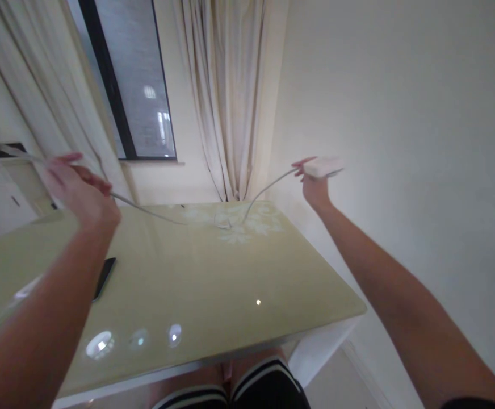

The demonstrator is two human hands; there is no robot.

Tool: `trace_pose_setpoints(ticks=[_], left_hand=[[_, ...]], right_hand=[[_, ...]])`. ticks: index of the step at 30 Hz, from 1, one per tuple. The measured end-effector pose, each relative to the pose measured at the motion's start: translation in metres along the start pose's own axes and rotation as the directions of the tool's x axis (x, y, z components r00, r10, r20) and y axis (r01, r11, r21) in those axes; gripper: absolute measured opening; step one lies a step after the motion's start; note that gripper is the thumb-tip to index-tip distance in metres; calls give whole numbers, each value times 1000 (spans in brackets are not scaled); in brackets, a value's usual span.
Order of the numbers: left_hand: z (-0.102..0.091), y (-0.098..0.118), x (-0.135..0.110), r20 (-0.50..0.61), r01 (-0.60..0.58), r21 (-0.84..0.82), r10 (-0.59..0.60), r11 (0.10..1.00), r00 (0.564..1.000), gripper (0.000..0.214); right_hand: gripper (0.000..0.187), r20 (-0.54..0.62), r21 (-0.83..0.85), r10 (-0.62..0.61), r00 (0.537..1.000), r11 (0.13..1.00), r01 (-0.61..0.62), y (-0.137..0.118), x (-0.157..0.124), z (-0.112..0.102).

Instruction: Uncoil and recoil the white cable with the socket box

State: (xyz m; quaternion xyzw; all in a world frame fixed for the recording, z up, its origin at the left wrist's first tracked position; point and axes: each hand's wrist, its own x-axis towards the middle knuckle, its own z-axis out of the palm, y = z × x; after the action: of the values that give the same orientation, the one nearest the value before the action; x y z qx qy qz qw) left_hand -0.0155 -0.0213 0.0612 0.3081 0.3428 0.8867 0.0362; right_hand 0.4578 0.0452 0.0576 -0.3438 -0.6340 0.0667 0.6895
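Note:
My right hand (pixel 315 184) is raised at the right, closed on a white charger block (pixel 323 166). A white cable (pixel 260 196) runs from the block down to the glossy yellow-green table (pixel 196 284), loops on the flower print, then rises to the left. My left hand (pixel 79 190) is lifted at the left, blurred by motion, its fingers closed around that cable, which runs on past the hand to the upper left.
A dark phone (pixel 104 277) lies on the table under my left forearm. Cream curtains (pixel 226 96) and a window (pixel 132 85) stand behind the table. A plain wall fills the right. My knees show below the table's front edge.

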Motion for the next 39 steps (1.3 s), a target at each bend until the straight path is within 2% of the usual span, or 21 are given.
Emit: trace_pose_setpoints(ticks=[1,2,3,5,6,7,10,14,16,17,19,20,21,23,25,27,30,32,34,37,39], left_hand=[[2,-10,-23,36,77,-48,-75,996,997,39],[3,-20,-49,152,153,-103,-137,983,979,31],[3,-31,-77,289,211,-135,-165,968,943,24],[1,-54,-131,465,278,-70,-215,958,859,34],[-1,-65,-156,481,314,-21,-266,949,835,39],[-3,-76,-179,495,375,17,-334,927,802,42],[-11,-103,-229,526,500,103,-474,860,706,44],[-24,-122,-262,587,498,252,-540,830,603,54],[-30,-124,-268,623,466,311,-548,828,558,56],[-32,-124,-270,640,431,322,-529,843,557,54],[-35,-121,-272,687,311,323,-447,894,573,47],[-36,-119,-273,711,241,319,-400,917,579,43],[-38,-118,-274,732,183,317,-363,931,577,41],[-41,-114,-275,754,118,327,-334,938,566,42],[-44,-112,-276,762,92,334,-326,938,559,44],[-46,-111,-276,788,51,309,-286,950,545,42],[-48,-111,-278,837,-4,243,-208,970,506,36],[-47,-113,-280,847,21,235,-215,972,486,33],[-46,-115,-282,837,111,276,-295,955,461,34],[-44,-118,-284,810,272,378,-458,885,365,41],[-43,-119,-285,805,340,412,-513,845,299,45]], right_hand=[[9,-9,-7,15,1000,1000,-15,10,-25,13],[10,8,3,36,999,999,-36,19,-50,26],[14,32,13,61,998,998,-62,26,-73,40],[28,65,19,177,982,984,-178,33,-114,68],[34,83,61,262,962,962,-267,35,-131,83],[39,120,137,356,927,919,-370,36,-147,97],[54,233,374,576,784,691,-619,38,-186,133],[53,393,530,664,636,402,-747,43,-218,154],[49,553,501,638,536,259,-825,43,-225,153],[47,635,456,608,477,203,-866,42,-227,150],[45,744,348,549,380,167,-923,38,-228,143],[45,765,303,536,356,188,-934,36,-228,139],[46,768,266,535,352,233,-935,34,-227,135],[47,743,202,547,385,366,-909,32,-226,126],[47,710,128,548,442,517,-846,32,-225,119],[45,665,42,527,530,682,-731,34,-225,112],[46,581,-69,417,699,881,-468,41,-227,105],[43,534,-98,340,774,934,-343,46,-230,100],[38,493,-76,294,819,952,-296,48,-234,97],[48,449,16,241,861,961,-277,48,-239,94],[55,437,38,224,871,963,-266,43,-241,96]])
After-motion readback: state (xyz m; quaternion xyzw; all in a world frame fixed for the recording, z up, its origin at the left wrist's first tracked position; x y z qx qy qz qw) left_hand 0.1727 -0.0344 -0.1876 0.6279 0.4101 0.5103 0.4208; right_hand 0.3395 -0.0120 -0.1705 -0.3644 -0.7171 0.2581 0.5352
